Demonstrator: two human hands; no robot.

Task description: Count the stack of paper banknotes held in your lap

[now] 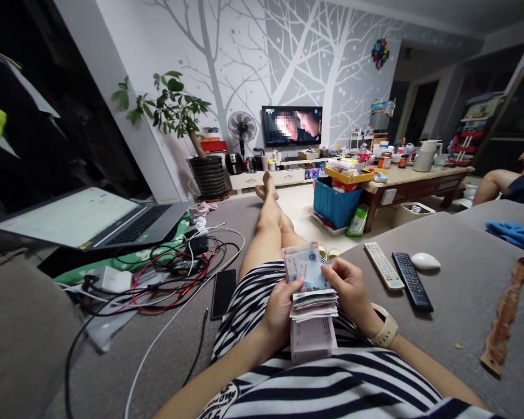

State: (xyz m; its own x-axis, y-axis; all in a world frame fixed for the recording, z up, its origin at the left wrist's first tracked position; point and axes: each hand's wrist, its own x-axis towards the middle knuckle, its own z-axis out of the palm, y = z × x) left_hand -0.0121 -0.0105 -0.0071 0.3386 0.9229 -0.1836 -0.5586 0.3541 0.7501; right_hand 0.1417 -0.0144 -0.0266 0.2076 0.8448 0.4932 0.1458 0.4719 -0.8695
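Note:
A stack of banknotes (306, 267) is held over my lap, with a bluish note and a pinkish one showing on its upper part. My left hand (282, 305) is closed round the stack's left side, the thumb lying across its face. At the upper right edge, the thumb and fingers of my right hand (347, 285) pinch the notes. The lower ends of the notes (313, 337) fold down toward the striped clothing (253, 291). A watch with a pale strap (385, 327) is on my right wrist.
To the left lie an open laptop (152, 224), tangled cables (187, 262) and a black phone (224, 294). On the right are a white remote (383, 266), a black remote (412, 281) and a white mouse (425, 261). Another person's leg (493, 183) shows at the far right.

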